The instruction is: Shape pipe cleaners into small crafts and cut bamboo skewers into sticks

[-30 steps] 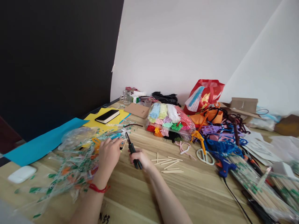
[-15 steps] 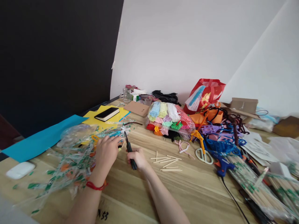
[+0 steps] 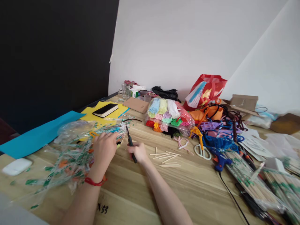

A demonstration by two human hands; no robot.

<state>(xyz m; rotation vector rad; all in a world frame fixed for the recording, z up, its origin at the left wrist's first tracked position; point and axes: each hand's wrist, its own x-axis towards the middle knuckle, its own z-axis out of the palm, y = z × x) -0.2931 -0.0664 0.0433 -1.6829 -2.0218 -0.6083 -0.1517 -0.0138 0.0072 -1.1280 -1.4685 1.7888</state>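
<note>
My right hand (image 3: 138,152) is closed round the black handles of a pair of cutting pliers (image 3: 130,143), jaws pointing away from me. My left hand (image 3: 103,149) rests with curled fingers on a heap of clear green-printed plastic wrappers (image 3: 70,156), pinching something small by the plier jaws that I cannot make out. A red string circles my left wrist. Several short cut wooden sticks (image 3: 166,158) lie on the wooden table (image 3: 192,190) just right of my right hand.
Blue paper (image 3: 39,134), yellow paper with a black notebook (image 3: 105,110), a white case (image 3: 16,166). Bag of coloured pieces (image 3: 171,117), scissors (image 3: 201,147), blue glue gun (image 3: 220,161), pipe cleaners, red bag (image 3: 208,89), wrapped stick bundles (image 3: 255,184) on the right.
Both hands stay together at the wrappers; the pliers have closed and tilted slightly more upright. The view has shifted a little.
</note>
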